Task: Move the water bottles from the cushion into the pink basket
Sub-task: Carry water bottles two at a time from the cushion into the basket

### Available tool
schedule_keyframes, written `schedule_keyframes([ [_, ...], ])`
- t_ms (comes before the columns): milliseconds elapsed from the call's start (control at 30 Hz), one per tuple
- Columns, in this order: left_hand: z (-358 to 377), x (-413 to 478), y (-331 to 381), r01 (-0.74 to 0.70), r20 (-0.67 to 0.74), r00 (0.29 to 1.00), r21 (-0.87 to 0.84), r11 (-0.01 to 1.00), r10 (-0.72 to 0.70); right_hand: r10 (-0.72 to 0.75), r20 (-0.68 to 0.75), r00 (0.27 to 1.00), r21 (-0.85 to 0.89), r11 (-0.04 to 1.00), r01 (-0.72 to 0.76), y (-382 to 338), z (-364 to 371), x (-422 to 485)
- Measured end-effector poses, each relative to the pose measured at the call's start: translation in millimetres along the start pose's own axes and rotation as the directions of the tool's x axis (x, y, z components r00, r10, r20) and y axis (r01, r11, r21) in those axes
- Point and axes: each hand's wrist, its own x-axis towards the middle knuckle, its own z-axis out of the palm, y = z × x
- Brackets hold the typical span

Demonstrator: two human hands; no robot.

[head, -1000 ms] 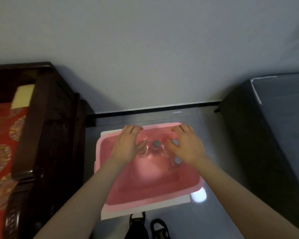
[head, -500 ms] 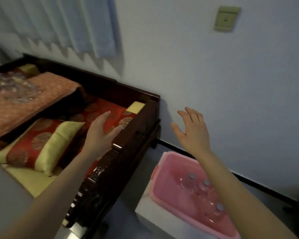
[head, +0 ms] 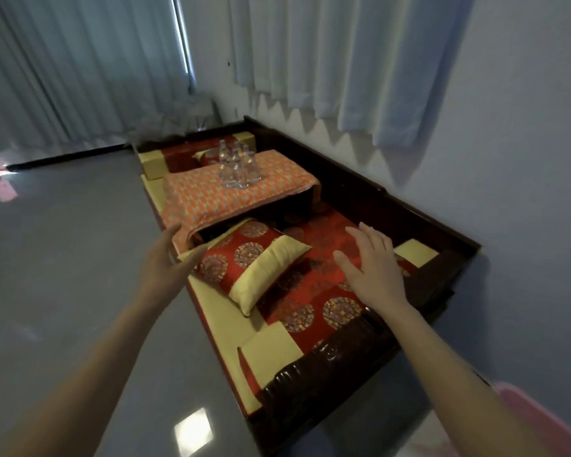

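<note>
A second earlier both hands had been down among bottles in the pink plastic basket (head: 541, 420); now only its corner showed at lower right, and the left hand (head: 164, 258) and right hand (head: 373, 268) had come up over the dark carved wooden bench (head: 310, 367), fingers spread wide and holding nothing. The remaining cluster of clear plastic water bottles (head: 238, 166) stood upright on the orange patterned cushion (head: 244, 196) at the bench's far half, well apart from both hands, so another fetching trip seemed to be starting. A red-and-gold pillow with a yellow band (head: 257, 268) lay between the hands and that cushion, and pale curtains (head: 343, 61) hung behind.
</note>
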Motion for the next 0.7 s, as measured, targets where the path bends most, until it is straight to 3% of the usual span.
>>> schedule_keyframes([
  [333, -95, 105, -131, 0.091, -0.035, 0.995, 0.055, 0.994, -0.090, 0.002, 0.051, 0.999, 0.041, 0.999, -0.004, -130, 131, 93],
  [700, -119, 257, -230, 0.156, -0.076, 0.985, 0.048, 0.987, -0.152, -0.077, 0.099, 0.992, 0.067, 0.995, 0.071, -217, 266, 239],
])
